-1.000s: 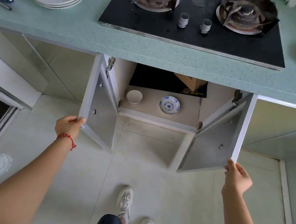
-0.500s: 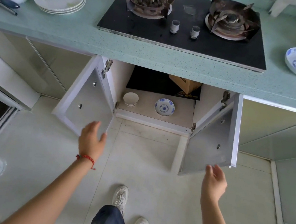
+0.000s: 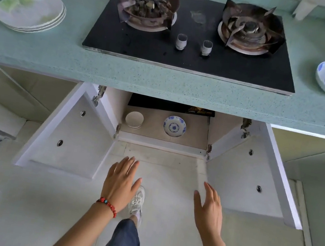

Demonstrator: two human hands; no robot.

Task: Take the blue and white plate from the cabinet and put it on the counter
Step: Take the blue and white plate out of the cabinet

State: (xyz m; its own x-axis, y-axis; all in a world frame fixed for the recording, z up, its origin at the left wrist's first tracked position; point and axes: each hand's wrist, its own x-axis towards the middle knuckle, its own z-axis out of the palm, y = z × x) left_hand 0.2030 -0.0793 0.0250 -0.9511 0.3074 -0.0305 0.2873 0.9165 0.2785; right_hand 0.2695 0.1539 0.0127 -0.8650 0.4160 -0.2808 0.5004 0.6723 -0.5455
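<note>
my arms are bare, no sleeves. a red beaded bracelet with one turquoise bead circles my left wrist. i wear dark blue trousers, probably denim, and white lace-up sneakers.

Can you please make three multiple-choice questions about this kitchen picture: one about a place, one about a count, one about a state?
1. Where is the blue and white plate inside the cabinet?
A. Right of the white bowl
B. Left of the white bowl
C. On top of the white bowl

2. How many knobs does the gas stove show?
A. One
B. Two
C. Four

3. What is the state of the cabinet doors?
A. Both shut
B. One open
C. Both open

Answers:
1. A, the plate sits apart from the bowl, to its right on the cabinet floor.
2. B, two knobs stand between the burners.
3. C, both doors swing wide, and the left hand and right hand touch neither.
</note>
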